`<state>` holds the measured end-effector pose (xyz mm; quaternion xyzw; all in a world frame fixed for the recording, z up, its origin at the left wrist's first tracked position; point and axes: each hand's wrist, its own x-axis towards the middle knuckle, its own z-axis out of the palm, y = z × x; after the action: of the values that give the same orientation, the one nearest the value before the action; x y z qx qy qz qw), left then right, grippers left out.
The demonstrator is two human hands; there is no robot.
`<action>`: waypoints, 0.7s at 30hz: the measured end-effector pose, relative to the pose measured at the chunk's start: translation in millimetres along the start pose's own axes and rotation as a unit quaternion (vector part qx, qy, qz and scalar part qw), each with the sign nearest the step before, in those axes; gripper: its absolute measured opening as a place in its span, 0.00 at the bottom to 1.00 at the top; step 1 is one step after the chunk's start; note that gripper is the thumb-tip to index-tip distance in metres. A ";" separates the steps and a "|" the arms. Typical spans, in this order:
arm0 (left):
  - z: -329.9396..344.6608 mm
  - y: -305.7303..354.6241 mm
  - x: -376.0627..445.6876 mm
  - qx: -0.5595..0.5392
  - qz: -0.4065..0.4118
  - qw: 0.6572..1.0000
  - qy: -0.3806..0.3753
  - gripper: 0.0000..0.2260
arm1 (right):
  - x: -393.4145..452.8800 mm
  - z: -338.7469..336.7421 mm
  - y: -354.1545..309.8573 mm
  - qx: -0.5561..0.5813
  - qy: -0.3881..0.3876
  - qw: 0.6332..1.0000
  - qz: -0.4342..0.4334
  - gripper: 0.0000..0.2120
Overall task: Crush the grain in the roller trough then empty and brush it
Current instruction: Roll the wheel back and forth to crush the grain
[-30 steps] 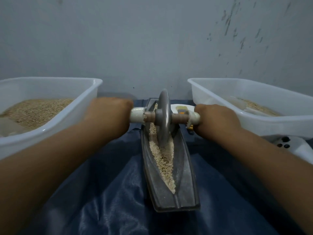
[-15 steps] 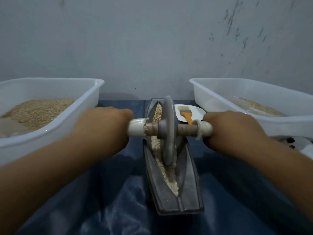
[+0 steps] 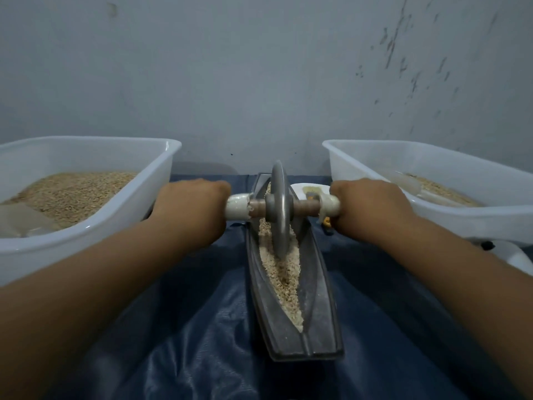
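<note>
Both hands, left hand (image 3: pixel 189 210) and right hand (image 3: pixel 372 209), wrap the white-capped wooden axle at mid-frame, keeping the grey metal roller disc (image 3: pixel 279 209) upright in the long dark boat-shaped trough (image 3: pixel 317 298), seemingly biting into pale crushed grain (image 3: pixel 284 272) at centre.

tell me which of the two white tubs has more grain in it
The left tub, beside the left hand: grain heaps across it. The right tub shows only a thin layer at its far side.
</note>
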<state>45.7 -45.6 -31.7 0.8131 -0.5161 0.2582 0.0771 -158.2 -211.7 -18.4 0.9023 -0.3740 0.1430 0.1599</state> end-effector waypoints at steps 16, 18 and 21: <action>-9.8 6.2 -22.8 0.009 0.020 1.000 -0.005 0.09 | -25.9 -21.5 -9.4 0.003 -0.045 0.999 -0.027 0.05; 1.9 4.8 4.1 0.001 0.006 1.000 -0.005 0.08 | 0.7 -4.3 -10.6 0.010 -0.025 1.000 -0.007 0.07; 6.8 4.8 34.9 0.013 0.000 1.000 -0.010 0.05 | 25.7 11.2 -9.1 0.040 -0.009 0.999 0.009 0.10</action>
<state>55.5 -78.4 -20.7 0.8165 -0.5133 0.2571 0.0615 -132.7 -226.3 -20.5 0.9056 -0.3779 0.1515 0.1188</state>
